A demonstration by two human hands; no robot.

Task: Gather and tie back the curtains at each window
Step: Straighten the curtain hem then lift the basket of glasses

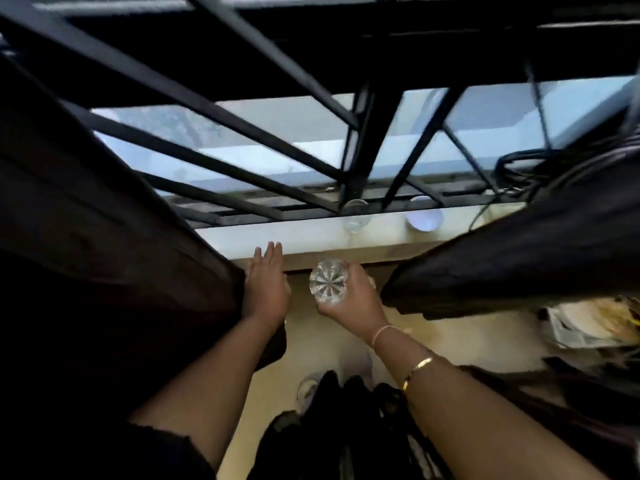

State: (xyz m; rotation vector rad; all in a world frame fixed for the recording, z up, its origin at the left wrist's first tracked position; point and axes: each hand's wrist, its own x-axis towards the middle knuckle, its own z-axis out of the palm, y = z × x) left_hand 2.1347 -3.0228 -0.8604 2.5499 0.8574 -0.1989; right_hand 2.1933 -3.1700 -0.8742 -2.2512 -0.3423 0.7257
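Observation:
Two dark curtains frame a barred window. The left curtain (104, 220) hangs along the left side, the right curtain (519, 258) bunches at the right. My left hand (266, 289) is flat with straight fingers, pressed against the inner edge of the left curtain just below the white sill (277, 237). My right hand (349, 299) grips a clear cut-glass tumbler (327, 282), tilted with its mouth toward me, below the sill's front edge.
Another clear glass (356, 216) and a small white bowl (424, 220) stand on the sill. Black window bars (242, 161) cross the pane. Coiled cables (526, 168) lie at the right. Papers (588, 323) are stacked at the right, dark bags (346, 427) below.

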